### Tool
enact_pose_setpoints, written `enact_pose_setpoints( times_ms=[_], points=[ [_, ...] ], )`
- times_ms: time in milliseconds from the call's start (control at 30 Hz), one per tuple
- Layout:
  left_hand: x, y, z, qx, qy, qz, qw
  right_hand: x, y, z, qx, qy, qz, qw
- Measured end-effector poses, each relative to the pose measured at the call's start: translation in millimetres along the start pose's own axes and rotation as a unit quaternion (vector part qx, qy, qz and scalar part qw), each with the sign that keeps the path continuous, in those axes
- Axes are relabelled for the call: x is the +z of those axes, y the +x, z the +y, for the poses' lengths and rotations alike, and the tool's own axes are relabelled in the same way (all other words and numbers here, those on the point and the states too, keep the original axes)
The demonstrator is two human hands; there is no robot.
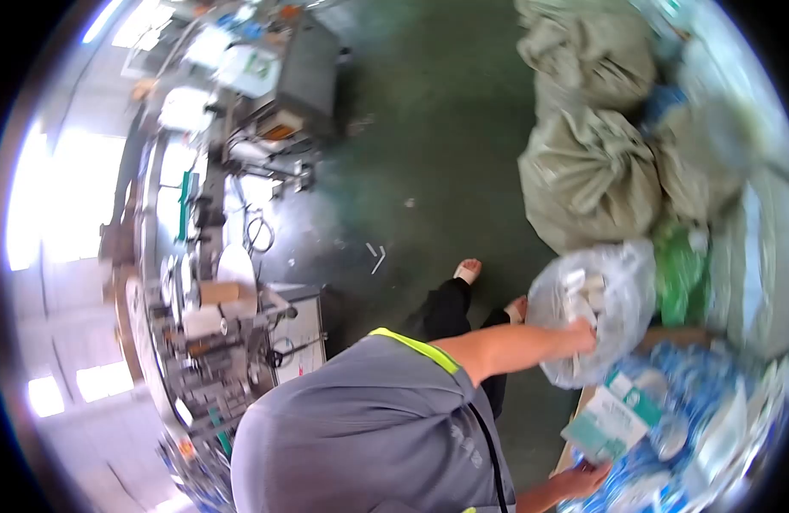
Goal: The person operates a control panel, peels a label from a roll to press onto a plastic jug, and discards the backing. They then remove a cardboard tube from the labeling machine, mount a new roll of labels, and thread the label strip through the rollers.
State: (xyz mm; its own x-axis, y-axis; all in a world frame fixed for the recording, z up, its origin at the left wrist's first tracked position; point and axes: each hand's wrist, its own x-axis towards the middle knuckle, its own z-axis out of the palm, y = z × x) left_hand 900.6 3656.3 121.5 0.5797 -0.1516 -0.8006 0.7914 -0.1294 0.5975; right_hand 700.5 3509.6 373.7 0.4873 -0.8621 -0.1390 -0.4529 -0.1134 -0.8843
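Note:
My left hand (580,336) reaches into a clear plastic bag (634,278) on the floor. Its fingers are curled at the white block-like pieces (580,303) inside; what they hold is too small to make out. At the lower right, my right hand (585,479) grips the lower edge of a green and white carton (606,426). The carton is tilted, with a flap at its upper end. It overlaps a heap of blue and clear plastic packs (694,385) in this view.
Large tied beige sacks (591,184) stand beyond the clear bag. A green plastic bag (681,269) lies beside it. Machines with a metal cabinet (304,77) line the left side. White strips (378,259) lie on the dark green floor (420,145).

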Motion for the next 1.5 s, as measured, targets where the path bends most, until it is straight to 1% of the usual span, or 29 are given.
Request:
enact_pose_setpoints(
  times_ms=[67,100,200,267,300,367,400,433,467,533,567,600,633,700,767,800,867,933,967,1000,1033,1067,1100,1167,1233,1300,1367,1433,1500],
  points=[
    [15,12,-3,0.075,0.084,-0.129,0.985,-2,19,3,0.017,0.034,-0.013,0.999],
    [19,1,8,0.064,0.076,-0.164,0.981,-9,30,14,-0.034,-0.033,-0.027,0.999],
    [34,-25,35,0.023,0.08,-0.026,0.996,-25,68,40,-0.194,-0.225,-0.05,0.954],
    [36,-35,53,-0.011,0.032,-0.03,0.999,-16,89,45,-0.302,-0.339,-0.06,0.889],
    [36,-36,59,-0.046,-0.009,-0.049,0.998,-3,88,23,-0.312,-0.332,-0.072,0.887],
    [51,-21,49,0.01,0.064,-0.033,0.997,18,76,-31,-0.441,-0.391,-0.101,0.802],
    [60,-14,39,0.059,0.148,-0.029,0.987,44,126,-13,-0.673,-0.092,-0.076,0.73],
    [66,-7,24,0.061,0.142,-0.02,0.988,70,175,4,-0.854,0.094,-0.018,0.511],
    [67,0,11,0.18,0.202,-0.065,0.961,77,174,-5,-0.828,0.141,-0.052,0.54],
    [49,-11,20,0.301,0.257,-0.092,0.914,84,142,-47,-0.801,0.201,-0.089,0.557],
    [26,-47,34,0.189,0.258,-0.092,0.943,71,103,-74,-0.699,-0.022,-0.099,0.708],
    [5,-76,41,0.073,0.25,-0.091,0.961,69,78,-90,-0.543,-0.246,-0.105,0.796],
    [1,-73,23,0.075,0.236,-0.071,0.966,80,70,-97,-0.557,-0.232,-0.118,0.788],
    [-7,-55,-26,0.245,0.268,-0.016,0.932,104,53,-110,-0.551,-0.237,-0.136,0.788],
    [-44,-80,-51,0.279,0.244,0.054,0.927,132,78,-79,-0.522,-0.144,-0.284,0.791],
    [-69,-110,-62,0.306,0.231,0.101,0.918,184,52,-111,-0.719,0.133,-0.293,0.616],
    [-131,-183,-85,0.242,0.235,0.162,0.927,166,-23,-130,-0.653,-0.102,-0.312,0.682],
    [-171,-211,-163,0.287,0.173,0.341,0.878,181,-86,-135,-0.632,-0.037,-0.403,0.661],
    [-198,-273,-181,0.205,0.059,0.325,0.921,187,-118,-130,-0.588,0.003,-0.468,0.66],
    [-215,-291,-234,0.241,-0.03,0.381,0.892,191,-149,-123,-0.539,0.039,-0.53,0.653],
    [-226,-345,-269,0.206,-0.137,0.411,0.877,191,-183,-117,-0.486,0.07,-0.588,0.642],
    [-232,-387,-308,0.1,-0.16,0.459,0.868,194,-217,-112,-0.347,0.105,-0.646,0.672],
    [-229,-426,-354,0.085,-0.198,0.526,0.823,192,-253,-108,-0.197,0.129,-0.689,0.686],
    [-216,-514,-436,-0.078,-0.302,0.55,0.775,130,-370,-109,-0.172,0.159,-0.709,0.665],
    [-180,-559,-541,-0.153,-0.374,0.636,0.658,79,-448,-88,-0.176,0.132,-0.772,0.596],
    [-117,-597,-653,-0.108,-0.413,0.654,0.624,23,-533,-59,-0.131,0.15,-0.837,0.51],
    [-22,-570,-761,-0.071,-0.451,0.774,0.439,-27,-606,-28,-0.088,0.122,-0.907,0.394],
    [57,-607,-774,-0.086,-0.693,0.682,0.216,-79,-672,4,-0.078,0.078,-0.946,0.304],
    [115,-652,-762,-0.166,-0.763,0.615,0.105,-121,-728,36,-0.11,0.039,-0.968,0.223]
  ],
)
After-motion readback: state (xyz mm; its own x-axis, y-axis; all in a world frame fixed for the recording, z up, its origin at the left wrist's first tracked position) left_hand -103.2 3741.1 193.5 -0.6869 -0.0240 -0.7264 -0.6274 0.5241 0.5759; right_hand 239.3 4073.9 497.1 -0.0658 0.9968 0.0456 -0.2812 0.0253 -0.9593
